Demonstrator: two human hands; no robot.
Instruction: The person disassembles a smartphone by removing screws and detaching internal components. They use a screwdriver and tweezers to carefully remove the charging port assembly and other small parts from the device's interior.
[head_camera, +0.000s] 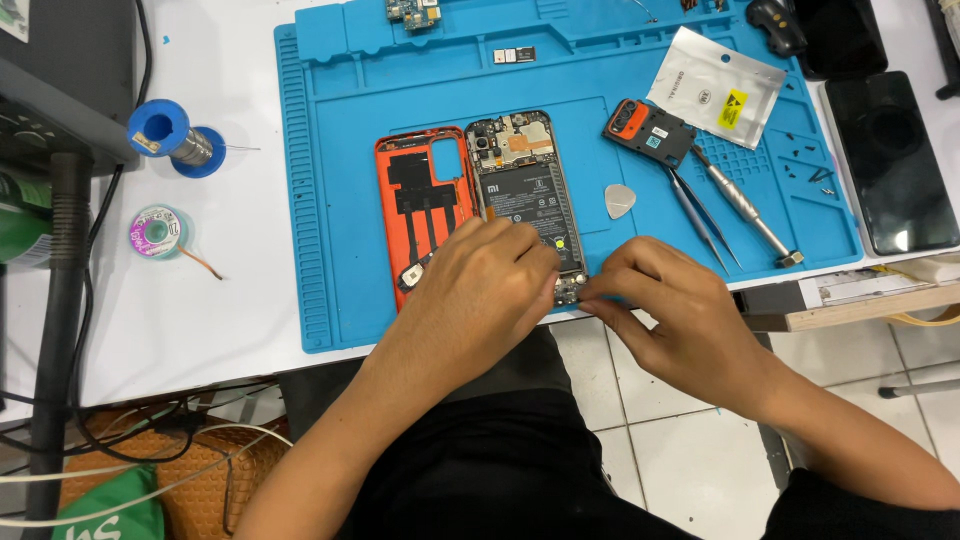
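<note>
The opened phone (527, 190) is lying on the blue mat (330, 200), just beside its orange back cover (420, 200). Its bottom end is being pinched by the left hand (490, 290) and the right hand (665, 310). Tweezers (700, 215) and a screwdriver (745, 210) are lying nearby.

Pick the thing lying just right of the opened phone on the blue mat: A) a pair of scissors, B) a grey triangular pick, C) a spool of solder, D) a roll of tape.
B: the grey triangular pick lies on the blue mat just right of the opened phone, left of the tweezers.
</note>
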